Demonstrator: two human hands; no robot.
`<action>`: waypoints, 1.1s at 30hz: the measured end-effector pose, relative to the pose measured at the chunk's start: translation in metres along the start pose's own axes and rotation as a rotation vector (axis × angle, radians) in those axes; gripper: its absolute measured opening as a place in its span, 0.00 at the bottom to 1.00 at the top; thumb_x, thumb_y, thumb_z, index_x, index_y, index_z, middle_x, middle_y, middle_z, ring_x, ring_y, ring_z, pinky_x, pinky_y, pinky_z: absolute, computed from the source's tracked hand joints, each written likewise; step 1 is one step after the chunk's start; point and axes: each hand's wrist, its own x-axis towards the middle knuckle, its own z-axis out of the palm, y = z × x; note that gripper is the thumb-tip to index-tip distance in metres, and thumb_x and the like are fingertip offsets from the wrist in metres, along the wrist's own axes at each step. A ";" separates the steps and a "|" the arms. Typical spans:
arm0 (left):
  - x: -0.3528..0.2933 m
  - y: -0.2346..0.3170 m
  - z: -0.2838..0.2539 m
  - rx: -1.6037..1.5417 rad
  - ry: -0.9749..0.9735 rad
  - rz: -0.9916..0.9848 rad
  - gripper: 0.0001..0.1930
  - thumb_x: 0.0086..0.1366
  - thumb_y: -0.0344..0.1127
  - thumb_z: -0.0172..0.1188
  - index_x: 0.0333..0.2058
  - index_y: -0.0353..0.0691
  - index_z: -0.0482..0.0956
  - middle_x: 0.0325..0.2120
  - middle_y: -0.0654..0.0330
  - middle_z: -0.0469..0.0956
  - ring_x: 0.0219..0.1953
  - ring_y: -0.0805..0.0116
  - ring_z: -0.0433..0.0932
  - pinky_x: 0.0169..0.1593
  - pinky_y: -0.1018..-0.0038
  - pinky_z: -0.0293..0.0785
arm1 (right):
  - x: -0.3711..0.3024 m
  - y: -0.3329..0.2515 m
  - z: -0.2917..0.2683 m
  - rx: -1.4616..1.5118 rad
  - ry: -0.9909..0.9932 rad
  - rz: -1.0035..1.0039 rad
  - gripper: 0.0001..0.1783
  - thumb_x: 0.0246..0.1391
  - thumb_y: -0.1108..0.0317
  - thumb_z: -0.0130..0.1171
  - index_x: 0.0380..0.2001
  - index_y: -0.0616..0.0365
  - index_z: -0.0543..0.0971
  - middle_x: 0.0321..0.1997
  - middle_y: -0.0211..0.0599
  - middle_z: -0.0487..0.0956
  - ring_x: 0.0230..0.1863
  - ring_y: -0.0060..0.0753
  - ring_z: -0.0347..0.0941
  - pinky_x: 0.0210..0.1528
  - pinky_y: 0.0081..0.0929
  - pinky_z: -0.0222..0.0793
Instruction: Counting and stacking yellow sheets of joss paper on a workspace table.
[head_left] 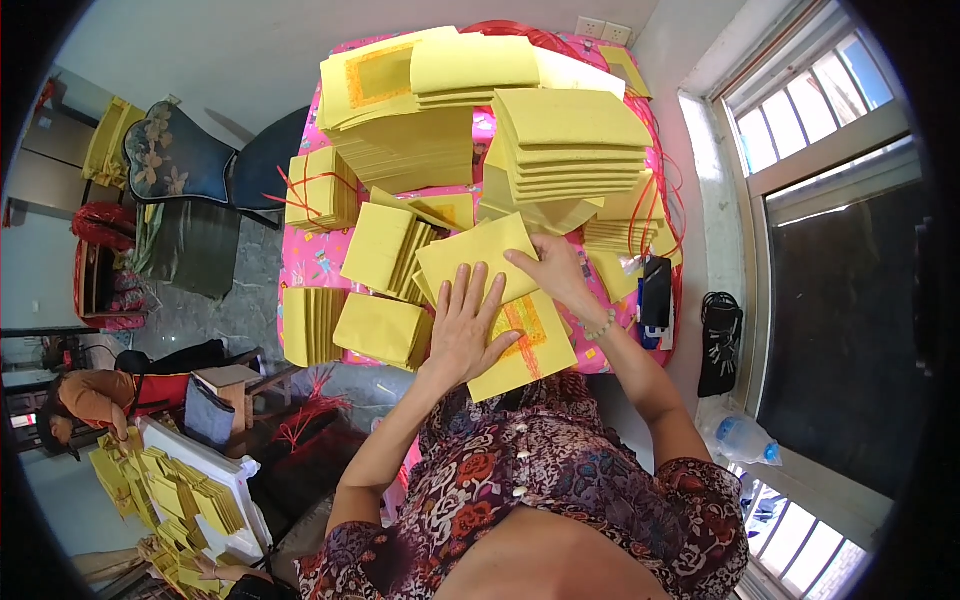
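A folded yellow paper sheet (482, 256) lies slanted at the near edge of the table. My left hand (462, 335) rests flat across its lower edge, fingers stretched and a little apart. My right hand (562, 275) grips the sheet's right side, with the thumb on top and the other fingers partly hidden. Beneath both hands is another yellow paper sheet (550, 350) with an orange-and-red printed patch; my left thumb touches that patch. Folded yellow bundles (382, 328) sit just left of my left hand.
Tall stacks of folded yellow paper (570, 140) cover the far side of the pink table (325, 262). Red ties (318, 190) bind a bundle at left. A black phone (655, 290) lies near the right edge. At lower left, people handle yellow paper on another table (255, 500).
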 end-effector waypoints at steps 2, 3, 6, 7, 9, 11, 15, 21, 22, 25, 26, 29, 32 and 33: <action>0.001 0.000 0.001 0.004 -0.007 -0.001 0.44 0.65 0.63 0.52 0.71 0.43 0.53 0.71 0.43 0.47 0.73 0.41 0.43 0.71 0.45 0.42 | 0.000 0.001 0.000 0.029 -0.006 0.022 0.19 0.54 0.54 0.68 0.37 0.62 0.84 0.22 0.32 0.81 0.20 0.15 0.69 0.22 0.24 0.61; 0.000 0.000 0.003 -0.012 -0.009 -0.006 0.44 0.66 0.64 0.52 0.71 0.43 0.52 0.71 0.43 0.46 0.74 0.40 0.41 0.71 0.45 0.40 | -0.001 0.001 0.000 0.029 -0.006 0.023 0.19 0.54 0.54 0.68 0.37 0.62 0.84 0.22 0.32 0.81 0.20 0.15 0.69 0.22 0.24 0.61; -0.001 0.002 0.006 -0.018 -0.012 -0.011 0.44 0.66 0.64 0.50 0.71 0.43 0.51 0.72 0.43 0.45 0.74 0.40 0.40 0.71 0.45 0.39 | -0.004 0.001 -0.001 -0.003 -0.008 0.025 0.18 0.54 0.56 0.68 0.36 0.63 0.83 0.20 0.32 0.80 0.21 0.16 0.70 0.23 0.25 0.62; -0.002 0.002 0.006 -0.007 -0.010 -0.012 0.44 0.66 0.64 0.50 0.71 0.43 0.51 0.72 0.43 0.45 0.74 0.41 0.40 0.71 0.45 0.39 | -0.007 -0.001 -0.002 -0.047 0.037 -0.016 0.18 0.53 0.57 0.68 0.35 0.63 0.82 0.21 0.32 0.79 0.21 0.19 0.70 0.24 0.26 0.64; -0.003 0.002 0.007 0.009 -0.010 -0.013 0.44 0.66 0.64 0.50 0.71 0.43 0.52 0.72 0.43 0.46 0.74 0.41 0.40 0.71 0.45 0.40 | -0.014 -0.011 -0.003 -0.091 0.081 -0.051 0.17 0.52 0.58 0.69 0.34 0.62 0.81 0.22 0.32 0.78 0.20 0.22 0.71 0.24 0.28 0.66; -0.002 0.001 0.009 0.021 -0.010 -0.016 0.43 0.66 0.64 0.50 0.71 0.43 0.52 0.72 0.43 0.46 0.74 0.41 0.41 0.71 0.45 0.40 | -0.026 -0.028 -0.006 -0.223 0.604 -0.436 0.16 0.53 0.58 0.67 0.31 0.58 0.75 0.26 0.39 0.75 0.29 0.42 0.74 0.31 0.40 0.67; 0.000 0.000 0.011 0.061 -0.010 -0.016 0.43 0.66 0.65 0.49 0.71 0.44 0.52 0.72 0.44 0.46 0.74 0.41 0.41 0.71 0.45 0.40 | -0.046 -0.020 -0.004 -0.166 0.168 -0.404 0.12 0.54 0.61 0.65 0.32 0.56 0.75 0.29 0.37 0.74 0.33 0.45 0.74 0.34 0.40 0.69; 0.002 0.001 0.014 0.047 0.023 -0.033 0.43 0.66 0.66 0.49 0.71 0.45 0.53 0.72 0.45 0.48 0.74 0.42 0.42 0.71 0.46 0.39 | -0.041 0.000 0.005 -0.321 0.073 -0.522 0.13 0.51 0.63 0.66 0.28 0.57 0.73 0.26 0.37 0.74 0.32 0.44 0.74 0.35 0.39 0.71; 0.002 -0.001 0.015 0.046 0.021 -0.031 0.43 0.66 0.66 0.49 0.71 0.45 0.53 0.72 0.45 0.48 0.74 0.42 0.42 0.71 0.46 0.39 | -0.039 0.002 0.004 -0.321 0.074 -0.519 0.13 0.51 0.63 0.66 0.28 0.57 0.73 0.26 0.37 0.74 0.32 0.44 0.74 0.35 0.39 0.71; 0.000 0.000 0.014 0.029 0.007 -0.033 0.43 0.66 0.66 0.48 0.71 0.45 0.54 0.72 0.45 0.47 0.74 0.42 0.41 0.72 0.46 0.38 | -0.038 0.005 -0.002 -0.082 -0.061 -0.399 0.12 0.50 0.65 0.67 0.28 0.58 0.75 0.25 0.37 0.73 0.30 0.41 0.72 0.33 0.36 0.68; 0.001 0.001 0.013 0.031 0.007 -0.032 0.43 0.66 0.66 0.49 0.71 0.45 0.54 0.72 0.45 0.46 0.74 0.42 0.41 0.71 0.46 0.38 | -0.037 0.006 -0.002 -0.127 -0.057 -0.418 0.12 0.50 0.65 0.67 0.29 0.58 0.75 0.25 0.36 0.74 0.30 0.41 0.72 0.33 0.36 0.68; -0.003 -0.006 0.010 -0.008 -0.008 0.006 0.42 0.66 0.63 0.50 0.71 0.44 0.55 0.72 0.45 0.46 0.74 0.42 0.40 0.72 0.46 0.38 | -0.039 0.003 -0.003 -0.214 -0.030 -0.452 0.11 0.50 0.65 0.67 0.28 0.57 0.75 0.26 0.36 0.75 0.30 0.40 0.73 0.33 0.35 0.68; -0.010 -0.019 -0.001 -0.124 -0.034 0.067 0.39 0.67 0.58 0.52 0.70 0.43 0.56 0.72 0.45 0.45 0.74 0.42 0.40 0.72 0.47 0.37 | -0.040 -0.008 -0.001 -0.313 -0.006 -0.474 0.12 0.50 0.63 0.67 0.27 0.56 0.74 0.25 0.35 0.75 0.30 0.41 0.74 0.34 0.38 0.66; -0.009 -0.022 -0.005 -0.206 -0.041 0.097 0.38 0.67 0.54 0.53 0.70 0.42 0.56 0.72 0.45 0.45 0.74 0.42 0.40 0.73 0.48 0.37 | -0.038 -0.009 -0.002 -0.379 0.000 -0.478 0.13 0.50 0.61 0.67 0.26 0.55 0.74 0.24 0.34 0.74 0.30 0.41 0.74 0.34 0.40 0.65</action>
